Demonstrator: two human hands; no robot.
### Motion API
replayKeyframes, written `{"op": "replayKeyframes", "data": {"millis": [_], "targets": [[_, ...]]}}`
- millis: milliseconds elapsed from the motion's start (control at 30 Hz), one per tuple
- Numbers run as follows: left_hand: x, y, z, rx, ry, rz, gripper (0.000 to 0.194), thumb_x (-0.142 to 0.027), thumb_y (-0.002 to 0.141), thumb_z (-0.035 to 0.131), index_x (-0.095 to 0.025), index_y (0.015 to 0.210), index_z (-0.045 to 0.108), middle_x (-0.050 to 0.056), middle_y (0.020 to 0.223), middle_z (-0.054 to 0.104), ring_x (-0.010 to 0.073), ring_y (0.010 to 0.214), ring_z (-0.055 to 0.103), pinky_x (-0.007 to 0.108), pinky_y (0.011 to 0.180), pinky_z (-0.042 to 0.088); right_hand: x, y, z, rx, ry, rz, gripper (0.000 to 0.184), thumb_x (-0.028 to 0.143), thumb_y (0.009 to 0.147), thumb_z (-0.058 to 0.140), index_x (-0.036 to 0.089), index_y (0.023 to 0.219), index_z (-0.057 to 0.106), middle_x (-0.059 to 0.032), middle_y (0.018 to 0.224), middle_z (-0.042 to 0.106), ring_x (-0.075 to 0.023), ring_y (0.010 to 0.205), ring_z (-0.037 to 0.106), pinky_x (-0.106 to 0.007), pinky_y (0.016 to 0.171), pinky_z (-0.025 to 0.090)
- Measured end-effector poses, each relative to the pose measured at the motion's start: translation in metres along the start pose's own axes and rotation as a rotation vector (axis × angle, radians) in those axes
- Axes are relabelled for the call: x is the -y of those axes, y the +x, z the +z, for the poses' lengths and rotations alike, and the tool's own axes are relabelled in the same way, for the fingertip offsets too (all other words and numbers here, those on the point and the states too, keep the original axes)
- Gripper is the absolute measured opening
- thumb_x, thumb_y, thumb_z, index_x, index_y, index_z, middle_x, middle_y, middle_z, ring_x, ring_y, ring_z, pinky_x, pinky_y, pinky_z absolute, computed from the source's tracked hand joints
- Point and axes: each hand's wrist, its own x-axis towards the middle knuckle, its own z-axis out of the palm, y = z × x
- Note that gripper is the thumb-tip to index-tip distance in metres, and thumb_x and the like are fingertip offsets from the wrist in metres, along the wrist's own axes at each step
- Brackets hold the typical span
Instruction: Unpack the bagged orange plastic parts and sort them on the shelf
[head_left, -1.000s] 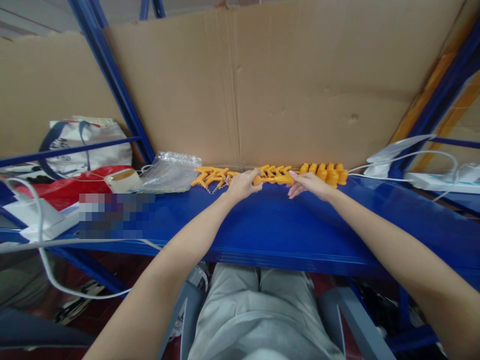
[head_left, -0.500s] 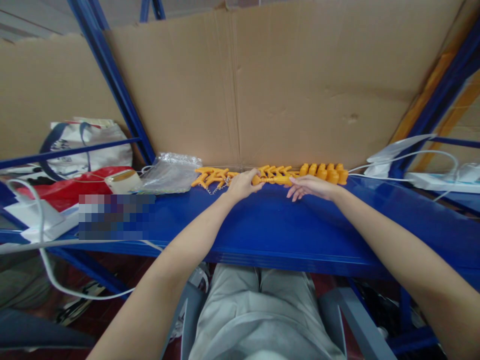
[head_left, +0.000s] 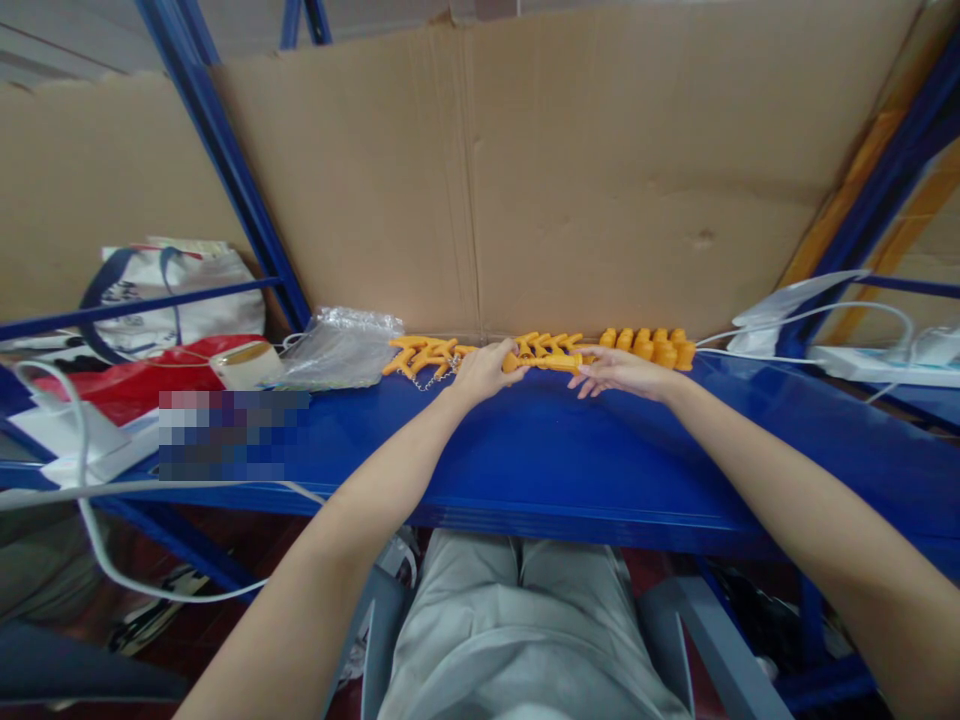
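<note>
My left hand (head_left: 480, 374) is closed around a small rounded orange plastic piece (head_left: 511, 362), which shows past the thumb and fingertips. My right hand (head_left: 621, 374) pinches the right end of a longer orange plastic piece (head_left: 559, 364) between thumb and forefinger, its other fingers loosely spread. The two pieces lie nearly in line, close together; whether they are joined is too small to tell. Just behind them is a row of slanted orange pieces (head_left: 551, 341). Branching orange pieces (head_left: 422, 353) with a thin metal chain (head_left: 429, 383) lie left of my left hand.
Upright orange pieces (head_left: 652, 346) stand in rows behind my right hand. A clear plastic bag (head_left: 341, 350) lies left on the blue table (head_left: 570, 450). Cardboard (head_left: 600, 170) walls off the back. A red bag (head_left: 165, 375), white power strip (head_left: 112, 455) and cables are farther left.
My right hand has shifted very slightly left, and the longer orange piece has turned a little in its pinch. My left hand keeps its hold in nearly the same place.
</note>
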Motion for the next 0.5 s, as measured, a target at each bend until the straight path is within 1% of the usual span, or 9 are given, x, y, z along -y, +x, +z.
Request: {"op": "replayKeyframes", "data": {"millis": [67,167,200,267,333,433,500], "targets": [[0.0004,-0.0002,0.0007,-0.007,0.009,0.011,0.029,-0.04,0.088,0.069,-0.023,0.111,0.064,0.007,0.105,0.077,0.0249,0.101,0.072,0.028,0.076,0.05,-0.0014,0.0011,0.0001,-0.007,-0.028,-0.019,0.035,0.029,0.094,0.065,0.02,0.125,0.053,-0.0085,0.093,0.077,-0.0156,0.071,0.073,-0.026,0.064,0.058],[0.0016,-0.0002,0.0026,-0.028,0.014,0.031,0.03,-0.04,0.087,0.069,-0.023,0.111,0.064,0.008,0.106,0.076,0.0246,0.102,0.071,0.028,0.077,0.05,-0.0015,0.0013,0.0004,0.003,-0.054,-0.04,0.025,0.037,0.094,0.065,0.019,0.109,0.057,-0.0084,0.087,0.077,-0.0157,0.069,0.072,-0.027,0.065,0.058],[0.002,-0.0002,0.0031,-0.033,0.013,0.037,0.03,-0.04,0.087,0.07,-0.023,0.111,0.064,0.008,0.106,0.076,0.0244,0.102,0.071,0.028,0.077,0.05,-0.0009,0.0009,0.0008,0.008,-0.052,-0.041,0.024,0.04,0.094,0.064,0.019,0.102,0.058,-0.0085,0.085,0.077,-0.0157,0.069,0.072,-0.027,0.065,0.058],[0.0021,-0.0003,0.0035,-0.042,0.005,0.042,0.029,-0.04,0.087,0.07,-0.023,0.109,0.064,0.007,0.106,0.076,0.0241,0.101,0.071,0.028,0.077,0.05,0.0008,0.0001,0.0022,0.01,-0.037,-0.044,0.028,0.046,0.095,0.062,0.019,0.09,0.059,-0.0085,0.081,0.077,-0.0155,0.066,0.071,-0.027,0.065,0.057],[0.0015,-0.0003,0.0033,-0.048,-0.007,0.035,0.028,-0.04,0.087,0.07,-0.023,0.108,0.064,0.007,0.105,0.076,0.024,0.1,0.072,0.028,0.077,0.05,0.0026,-0.0003,0.0043,-0.009,-0.017,-0.036,0.037,0.053,0.097,0.056,0.018,0.082,0.058,-0.0085,0.076,0.076,-0.015,0.062,0.07,-0.026,0.061,0.056],[0.0002,-0.0003,0.0026,-0.048,-0.018,0.016,0.027,-0.04,0.087,0.07,-0.023,0.107,0.064,0.007,0.105,0.076,0.0241,0.1,0.071,0.028,0.076,0.05,0.0043,0.0007,0.0072,-0.052,-0.012,0.006,0.048,0.06,0.098,0.047,0.018,0.08,0.059,-0.01,0.07,0.074,-0.0153,0.057,0.069,-0.024,0.055,0.054],[-0.0003,-0.0002,0.0027,-0.047,-0.017,0.018,0.027,-0.04,0.087,0.07,-0.023,0.107,0.064,0.007,0.105,0.076,0.024,0.1,0.071,0.027,0.076,0.049,0.0048,0.0018,0.0079,-0.074,-0.029,0.034,0.05,0.061,0.099,0.045,0.016,0.083,0.061,-0.0117,0.073,0.075,-0.0159,0.058,0.069,-0.024,0.055,0.055]]}}
